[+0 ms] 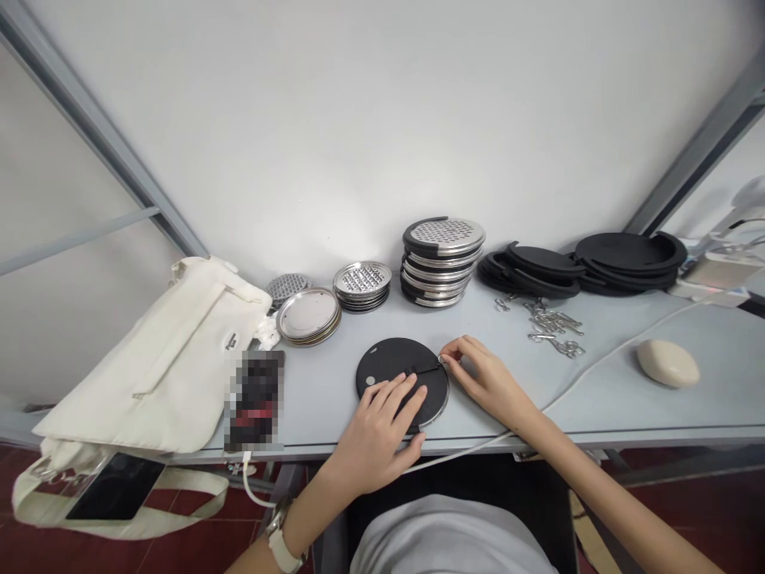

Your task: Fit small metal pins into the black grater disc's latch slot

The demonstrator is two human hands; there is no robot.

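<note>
A round black disc with a metal rim (388,363) lies flat on the grey table (657,406) in front of me. My left hand (379,434) rests on its near side, fingers stretched flat and pressing it down. My right hand (484,375) is at the disc's right edge, thumb and forefinger pinched on a small metal piece there, too small to name.
Behind the disc stand stacks of metal plates (307,316), perforated metal discs (362,285), a taller stack of rimmed graters (442,261) and black rings (531,269). Loose metal hooks (553,325), a cream oval object (668,363), a white cable (574,383), a cream bag (161,359).
</note>
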